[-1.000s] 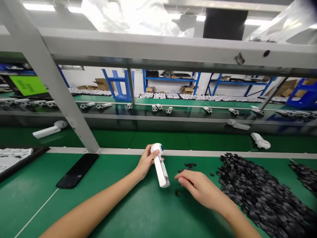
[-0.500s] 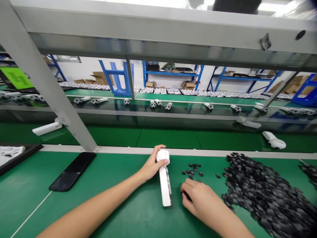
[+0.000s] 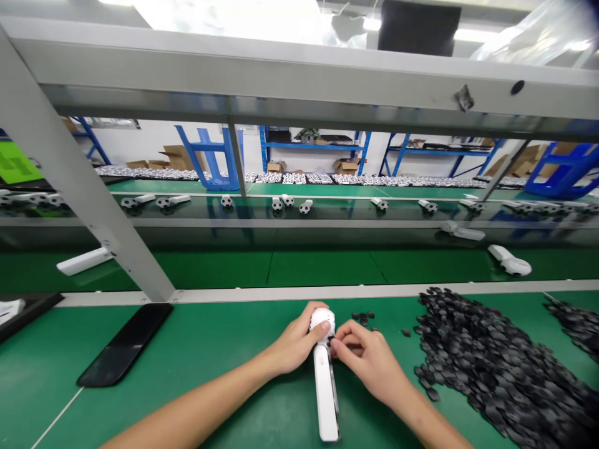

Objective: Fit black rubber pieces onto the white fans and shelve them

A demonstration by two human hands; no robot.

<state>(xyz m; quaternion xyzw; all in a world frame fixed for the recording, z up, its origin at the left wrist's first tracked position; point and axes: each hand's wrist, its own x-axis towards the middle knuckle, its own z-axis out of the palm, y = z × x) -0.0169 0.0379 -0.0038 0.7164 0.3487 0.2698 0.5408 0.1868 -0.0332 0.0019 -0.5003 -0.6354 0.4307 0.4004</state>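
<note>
My left hand is closed around the round, ball-like head of a white device with a long straight handle. Its thumb presses on the front of the head, while the handle points toward me above the green bench. Pinched at the right side of the head is my right hand, with a small black piece mostly hidden at its fingertips. Just beyond that hand lie several loose black pieces. A large heap of the same flat black pieces spreads across the bench on the right.
A black phone-like slab lies at left, near a slanted metal post. Behind the bench rail, a green conveyor carries white devices, one at right. A metal beam crosses overhead. A dark tray sits far left.
My right hand has moved from the bench by the loose pieces up and left to the device's head, bringing a black piece. Fewer loose pieces show there. The view has shifted slightly.
</note>
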